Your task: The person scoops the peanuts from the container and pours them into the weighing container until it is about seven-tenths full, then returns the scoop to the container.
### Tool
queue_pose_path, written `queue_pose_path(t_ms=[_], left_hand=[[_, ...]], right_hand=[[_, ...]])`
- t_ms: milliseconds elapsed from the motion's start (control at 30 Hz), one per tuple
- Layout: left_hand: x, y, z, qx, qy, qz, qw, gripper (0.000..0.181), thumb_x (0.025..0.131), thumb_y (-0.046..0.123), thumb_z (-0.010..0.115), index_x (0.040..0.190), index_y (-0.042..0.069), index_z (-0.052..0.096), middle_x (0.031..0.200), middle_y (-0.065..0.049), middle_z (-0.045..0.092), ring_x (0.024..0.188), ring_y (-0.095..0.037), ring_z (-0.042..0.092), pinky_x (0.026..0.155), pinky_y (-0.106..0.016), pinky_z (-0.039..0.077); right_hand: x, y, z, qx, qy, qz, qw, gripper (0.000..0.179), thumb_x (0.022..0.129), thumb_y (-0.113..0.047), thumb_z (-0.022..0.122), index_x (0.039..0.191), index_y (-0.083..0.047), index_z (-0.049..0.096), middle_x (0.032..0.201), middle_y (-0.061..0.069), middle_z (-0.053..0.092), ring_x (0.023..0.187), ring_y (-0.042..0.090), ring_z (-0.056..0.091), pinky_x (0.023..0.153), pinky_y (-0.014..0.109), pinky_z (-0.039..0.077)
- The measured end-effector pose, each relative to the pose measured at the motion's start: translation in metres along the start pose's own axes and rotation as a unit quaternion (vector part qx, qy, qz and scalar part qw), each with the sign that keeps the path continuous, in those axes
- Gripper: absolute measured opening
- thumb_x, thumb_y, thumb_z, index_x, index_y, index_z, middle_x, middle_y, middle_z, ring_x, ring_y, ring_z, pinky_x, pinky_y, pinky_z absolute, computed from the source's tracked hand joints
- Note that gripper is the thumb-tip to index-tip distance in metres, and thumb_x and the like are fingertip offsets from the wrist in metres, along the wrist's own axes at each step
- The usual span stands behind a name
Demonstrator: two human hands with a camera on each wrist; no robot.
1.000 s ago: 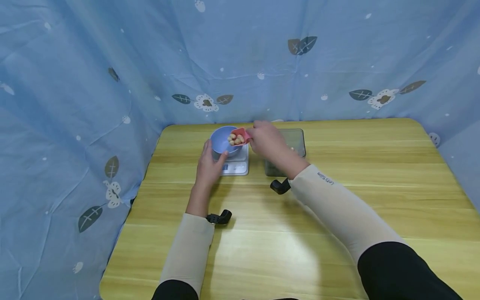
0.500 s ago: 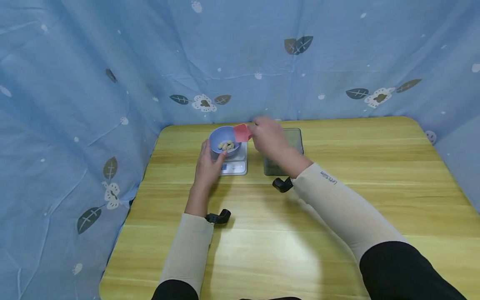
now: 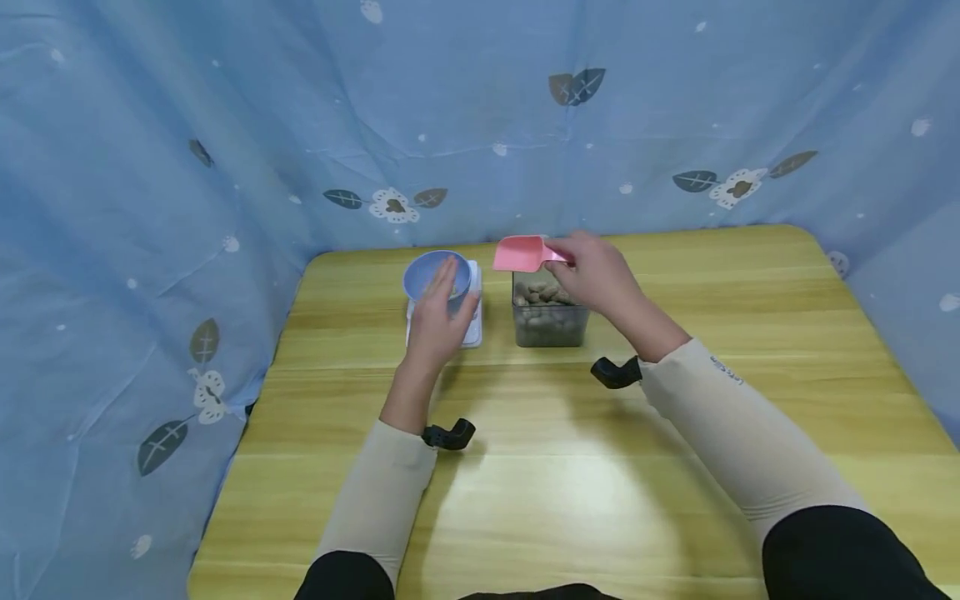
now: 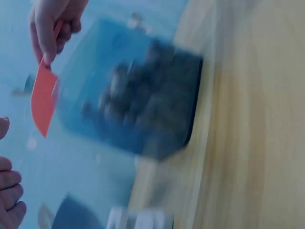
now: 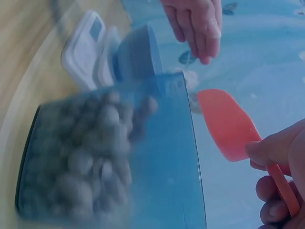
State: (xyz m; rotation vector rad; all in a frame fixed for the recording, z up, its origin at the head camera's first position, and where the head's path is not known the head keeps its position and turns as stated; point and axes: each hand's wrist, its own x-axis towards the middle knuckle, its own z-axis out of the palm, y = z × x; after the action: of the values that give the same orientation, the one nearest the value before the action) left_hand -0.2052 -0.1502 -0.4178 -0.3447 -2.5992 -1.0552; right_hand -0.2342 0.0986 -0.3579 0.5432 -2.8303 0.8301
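My right hand (image 3: 596, 271) grips a pink scoop (image 3: 517, 253) by its handle, up over the back of a grey see-through container (image 3: 550, 325). No nuts show in the scoop. Unshelled peanuts (image 3: 542, 293) fill the lower part of the container, as the right wrist view shows through its wall. My left hand (image 3: 438, 317), fingers straight, is raised in front of a blue bowl (image 3: 420, 268) and covers part of it. In the right wrist view that hand (image 5: 200, 24) is apart from the bowl (image 5: 139, 55). The bowl stands on a white kitchen scale (image 3: 474, 321).
The wooden table (image 3: 525, 467) carries the scale and the container side by side near its back edge. Behind it hangs a blue patterned curtain (image 3: 480, 108). A black wrist camera (image 3: 615, 372) sticks out beside my right forearm.
The scoop, full of peanuts one second ago, was tipped over the bowl, and peanuts showed there. My right hand has since carried it right, over the container. My left hand has let go of the bowl.
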Motion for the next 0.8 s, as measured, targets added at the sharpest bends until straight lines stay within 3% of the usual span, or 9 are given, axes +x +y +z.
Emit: queue_pose_path(t_ms=[100,233,367,533,633,733,800], left_hand=[[0.0,0.015,0.012,0.007,-0.052,0.017,0.9985,0.064,0.096,0.049,0.045,0.148,0.014,0.032,0.154,0.001,0.028,0.142,-0.017,0.025,0.116,-0.039,0.025],[0.0,0.026,0.027,0.021,-0.116,0.013,0.993,0.062,0.097,0.051,0.039,0.149,0.018,0.028,0.156,0.009,0.019,0.143,-0.012,0.02,0.116,-0.037,0.023],[0.0,0.03,0.036,0.048,-0.139,0.009,0.9891,0.06,0.098,0.051,0.035,0.149,0.02,0.027,0.156,0.011,0.016,0.142,-0.012,0.021,0.116,-0.035,0.023],[0.001,0.035,0.039,0.08,-0.14,0.022,0.9867,0.06,0.098,0.052,0.035,0.148,0.02,0.03,0.155,0.008,0.02,0.142,-0.015,0.023,0.116,-0.035,0.025],[0.002,0.037,0.039,0.088,-0.15,0.031,0.9844,0.06,0.098,0.052,0.035,0.148,0.019,0.03,0.156,0.006,0.02,0.143,-0.016,0.022,0.116,-0.037,0.024],[0.003,0.036,0.038,0.093,-0.161,0.031,0.982,0.06,0.098,0.052,0.034,0.149,0.02,0.028,0.156,0.007,0.019,0.143,-0.015,0.02,0.116,-0.036,0.023],[0.004,0.037,0.038,0.096,-0.165,0.033,0.9812,0.06,0.098,0.052,0.034,0.149,0.02,0.028,0.156,0.006,0.019,0.143,-0.014,0.019,0.116,-0.035,0.023]], right_hand=[[-0.009,0.012,-0.009,0.008,0.018,0.005,0.9998,0.038,0.091,-0.027,0.063,0.126,-0.014,0.061,0.086,0.007,0.056,0.068,0.023,0.043,0.056,0.033,0.033],[-0.02,0.023,-0.018,-0.01,0.017,0.0,0.9998,0.036,0.09,-0.023,0.063,0.124,-0.011,0.063,0.086,0.008,0.056,0.071,0.023,0.045,0.058,0.035,0.036],[-0.027,0.028,-0.025,-0.077,0.008,-0.052,0.9956,0.029,0.088,-0.019,0.064,0.115,-0.009,0.068,0.082,0.008,0.057,0.069,0.023,0.046,0.059,0.035,0.039],[-0.025,0.023,-0.027,-0.211,0.011,-0.139,0.9676,0.02,0.085,-0.005,0.059,0.097,-0.012,0.074,0.07,0.006,0.053,0.062,0.024,0.045,0.053,0.034,0.037],[-0.02,0.016,-0.024,-0.288,-0.008,-0.142,0.9471,0.022,0.083,0.0,0.06,0.091,-0.014,0.075,0.074,0.005,0.056,0.066,0.025,0.047,0.053,0.035,0.037],[-0.013,0.009,-0.015,-0.348,-0.042,-0.137,0.9264,0.01,0.081,-0.008,0.07,0.088,-0.015,0.074,0.085,0.004,0.06,0.075,0.025,0.049,0.059,0.035,0.038],[-0.008,0.008,-0.008,-0.365,-0.057,-0.142,0.9184,0.006,0.08,-0.013,0.074,0.086,-0.014,0.073,0.09,0.004,0.062,0.079,0.025,0.048,0.062,0.035,0.039]])
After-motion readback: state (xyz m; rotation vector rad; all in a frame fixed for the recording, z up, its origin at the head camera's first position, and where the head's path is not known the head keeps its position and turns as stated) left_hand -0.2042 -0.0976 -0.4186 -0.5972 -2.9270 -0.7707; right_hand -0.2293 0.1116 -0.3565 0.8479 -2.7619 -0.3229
